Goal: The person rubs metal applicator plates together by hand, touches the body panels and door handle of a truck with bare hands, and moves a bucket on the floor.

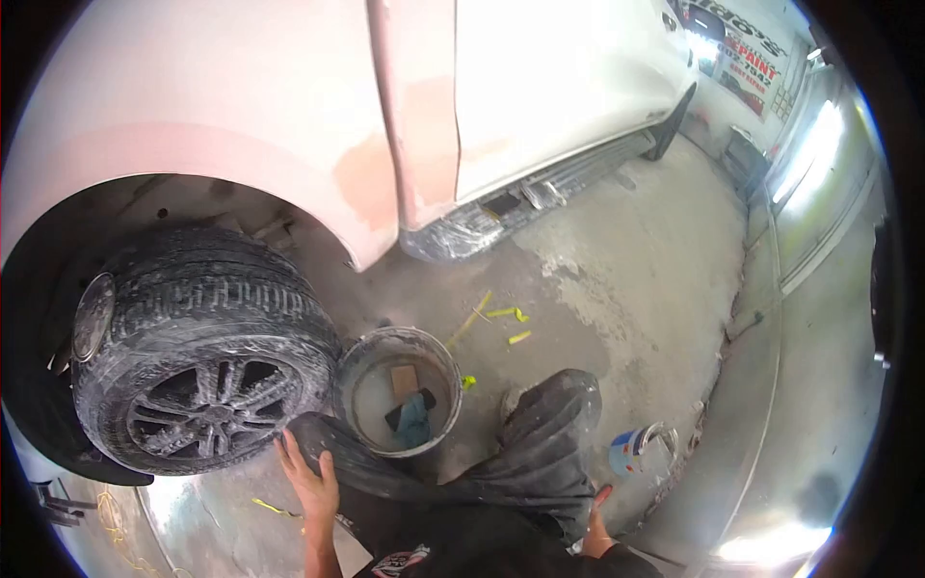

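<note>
My left hand is open, fingers apart, beside my bent left knee and just in front of the dusty wheel. It holds nothing. My right hand is at my right thigh, only partly visible; a stretched-out digit shows and nothing is seen in it. Between my knees and the wheel stands a bucket with cloudy liquid. Inside it are a tan block, a dark block and a blue cloth. Above the wheel is the white vehicle's body panel, with pinkish sanded patches.
A running board with plastic wrap on it runs under the door. Yellow-green tape scraps lie on the concrete floor. A blue-labelled can stands right of my knee. A wall rises at the right.
</note>
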